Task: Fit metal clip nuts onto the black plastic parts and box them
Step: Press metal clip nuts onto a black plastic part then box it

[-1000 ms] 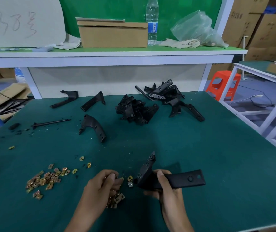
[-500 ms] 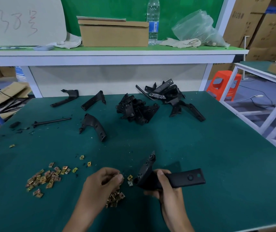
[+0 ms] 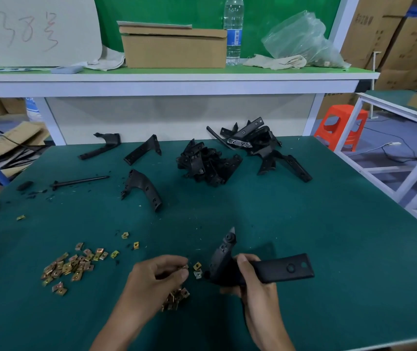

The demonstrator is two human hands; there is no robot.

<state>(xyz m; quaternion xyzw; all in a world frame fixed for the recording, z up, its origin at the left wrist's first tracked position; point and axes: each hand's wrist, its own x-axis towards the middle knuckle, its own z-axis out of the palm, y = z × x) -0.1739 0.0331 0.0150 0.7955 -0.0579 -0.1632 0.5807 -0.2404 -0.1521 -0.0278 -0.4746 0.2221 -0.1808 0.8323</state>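
Right hand [image 3: 255,287] is clamped round the bend of an angled black plastic bracket [image 3: 260,268], held just above the green felt bench [image 3: 329,236], prob so both mounting ends stay reachable. Long arm runs w/ its axis pointing right, shorter arm tips up and away. Left hand [image 3: 159,277] is pinching what looks like a small brass-coloured metal clip nut [image 3: 185,267] near the bracket's bend, over a loose pile of clip nuts [image 3: 175,298]. Looks like it's being lined up, not on yet.
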